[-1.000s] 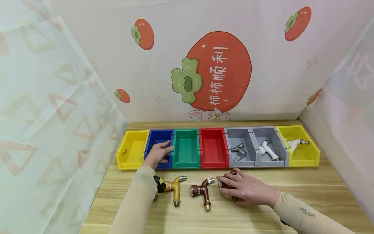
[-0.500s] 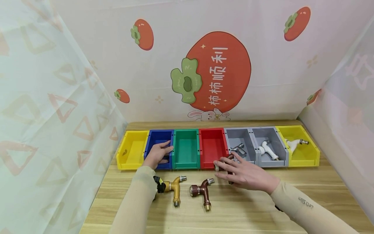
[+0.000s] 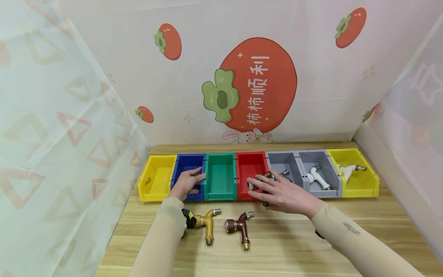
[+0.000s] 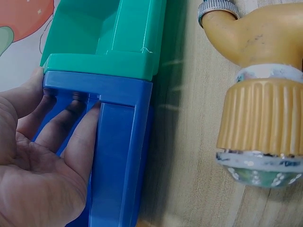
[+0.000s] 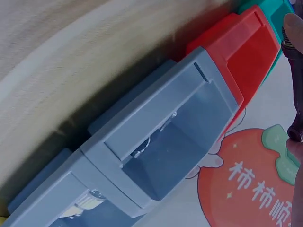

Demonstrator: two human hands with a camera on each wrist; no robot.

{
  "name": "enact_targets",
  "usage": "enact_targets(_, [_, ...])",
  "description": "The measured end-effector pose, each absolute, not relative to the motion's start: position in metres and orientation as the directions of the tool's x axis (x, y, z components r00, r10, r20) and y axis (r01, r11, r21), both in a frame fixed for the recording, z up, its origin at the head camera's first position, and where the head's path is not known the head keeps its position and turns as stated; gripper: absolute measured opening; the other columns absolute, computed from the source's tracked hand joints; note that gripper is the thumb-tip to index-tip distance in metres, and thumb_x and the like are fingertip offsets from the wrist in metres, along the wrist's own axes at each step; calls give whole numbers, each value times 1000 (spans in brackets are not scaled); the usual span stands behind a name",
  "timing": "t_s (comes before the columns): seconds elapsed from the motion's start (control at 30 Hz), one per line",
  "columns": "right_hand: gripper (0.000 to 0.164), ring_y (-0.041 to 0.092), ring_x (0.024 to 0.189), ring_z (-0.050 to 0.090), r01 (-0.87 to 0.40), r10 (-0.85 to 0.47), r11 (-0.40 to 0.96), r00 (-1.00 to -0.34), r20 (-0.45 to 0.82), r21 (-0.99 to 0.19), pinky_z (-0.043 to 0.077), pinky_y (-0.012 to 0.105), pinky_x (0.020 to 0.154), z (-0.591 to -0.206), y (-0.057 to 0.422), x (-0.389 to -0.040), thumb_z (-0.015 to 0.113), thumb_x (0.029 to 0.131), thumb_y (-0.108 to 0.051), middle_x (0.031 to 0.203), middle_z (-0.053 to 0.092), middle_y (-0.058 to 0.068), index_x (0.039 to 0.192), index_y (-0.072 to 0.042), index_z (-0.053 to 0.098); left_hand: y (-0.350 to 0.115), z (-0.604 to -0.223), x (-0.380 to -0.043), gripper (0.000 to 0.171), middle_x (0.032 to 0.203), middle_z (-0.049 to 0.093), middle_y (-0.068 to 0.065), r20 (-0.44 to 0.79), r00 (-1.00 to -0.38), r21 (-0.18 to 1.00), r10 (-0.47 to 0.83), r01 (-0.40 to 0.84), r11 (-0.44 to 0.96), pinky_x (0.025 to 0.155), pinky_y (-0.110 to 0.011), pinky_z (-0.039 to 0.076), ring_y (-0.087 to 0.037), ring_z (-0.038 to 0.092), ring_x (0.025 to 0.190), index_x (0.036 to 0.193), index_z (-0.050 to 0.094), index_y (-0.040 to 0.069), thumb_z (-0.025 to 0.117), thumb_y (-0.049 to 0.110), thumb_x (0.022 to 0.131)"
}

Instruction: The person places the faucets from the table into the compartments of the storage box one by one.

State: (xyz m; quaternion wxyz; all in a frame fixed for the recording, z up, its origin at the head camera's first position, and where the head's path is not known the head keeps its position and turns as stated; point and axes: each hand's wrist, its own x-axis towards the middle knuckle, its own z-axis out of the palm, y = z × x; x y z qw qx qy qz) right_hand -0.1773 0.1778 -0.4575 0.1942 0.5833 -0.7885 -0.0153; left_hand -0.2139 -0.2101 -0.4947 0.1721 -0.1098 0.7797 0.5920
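The maroon tap [image 5: 298,90] is in the right hand [image 3: 282,192], over the front of the red bin [image 3: 250,161] and near the wall shared with the grey bin [image 3: 282,157]. Thumb and fingers grasp it from above, hiding much of its body; whether it touches the bin, I cannot tell.

It looks like coated metal, so I would expect it to be stiff, fairly heavy for its bulk, and a little slippery where the finish is smooth. The knob and outlet stick out in different directions, so it may well roll or swing if held at one end. The middle of the body, where the branches meet, seems the surest hold; the ribbed knob should give grip but could turn. The body should take knocks, though the finish might chip.

A second maroon tap [image 3: 242,227] lies on the table [image 3: 294,250] beside the gold tap [image 3: 209,223]; both would suit the same hold.

The left hand [image 3: 187,182] reaches into the blue bin [image 3: 190,159], its fingers fairly straight against the wall next to the green bin [image 3: 220,165]; I see nothing grasped there.

To the right, the grey bin holds a chrome tap [image 3: 285,172]; the bin beyond it holds a white tap [image 3: 319,179].
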Motion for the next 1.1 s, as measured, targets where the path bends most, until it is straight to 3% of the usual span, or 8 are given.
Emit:
enact_targets(0.37, [102, 34, 145, 44, -906, -908, 367, -300, 292, 212, 32, 66, 116, -454, 169, -192, 94, 73, -37, 165, 33, 12, 159, -21, 42, -210, -494, -213, 59, 151, 54, -10, -402, -915, 885, 29, -380, 270, 101, -55, 53, -32, 56, 132, 157, 43, 26, 65, 32, 102])
enact_targets(0.57, [95, 34, 144, 45, -900, -898, 397, -341, 279, 178, 27, 65, 118, -456, 163, -199, 91, 77, -37, 165, 33, 12, 158, -19, 43, -211, -496, -213, 59, 151, 54, -10, -404, -914, 884, 27, -382, 270, 101, -55, 52, -32, 56, 132, 157, 43, 26, 65, 32, 102])
enact_targets(0.83, [89, 35, 141, 48, -873, -874, 451, -388, 293, 188, 37, 68, 111, -462, 155, -209, 91, 76, -38, 162, 39, 13, 153, -18, 51, -211, -498, -215, 59, 151, 54, -10, -401, -915, 884, 27, -380, 272, 100, -54, 54, -32, 56, 132, 157, 43, 27, 64, 32, 103])
enact_targets(1.1, [86, 35, 142, 47, -848, -847, 501, -439, 299, 173, 37, 69, 110, -471, 150, -218, 89, 79, -41, 161, 40, 15, 152, -16, 52, -209, -495, -214, 58, 150, 55, -9, -406, -914, 883, 22, -385, 269, 101, -55, 53, -31, 56, 133, 157, 44, 28, 64, 31, 103])
